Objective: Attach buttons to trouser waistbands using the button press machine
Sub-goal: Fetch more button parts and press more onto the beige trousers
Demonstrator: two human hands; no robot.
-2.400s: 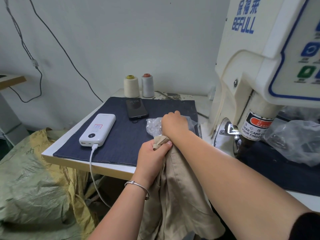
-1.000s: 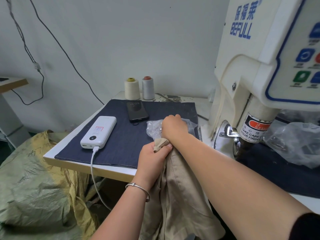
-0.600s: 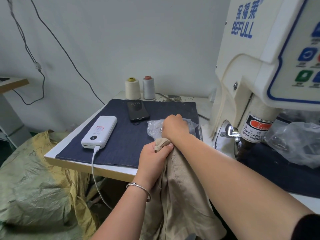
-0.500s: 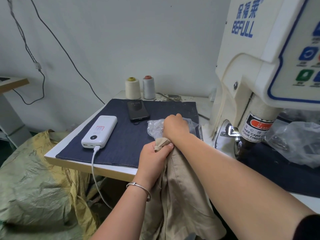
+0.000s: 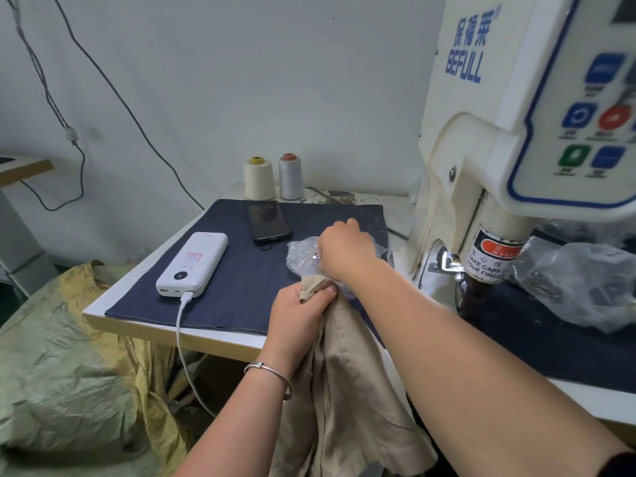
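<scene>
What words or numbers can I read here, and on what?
"BEFULL", with Chinese characters above: machine.
"TAKE CARE ... YOUR FINGER", cut off at the edge: warning label.
"15:03": phone.
Button captions on the panel and print on the power bank: too blurred.

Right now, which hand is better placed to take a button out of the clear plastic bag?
The right hand: it already reaches into the clear plastic bag, while the left hand grips the beige trousers.

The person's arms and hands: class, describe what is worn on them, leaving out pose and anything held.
Both forearms are bare. The left wrist carries a thin silver bangle. At the frame's lower right corner, a dark sleeve edge shows on the right arm. No gloves or rings are visible.
</scene>
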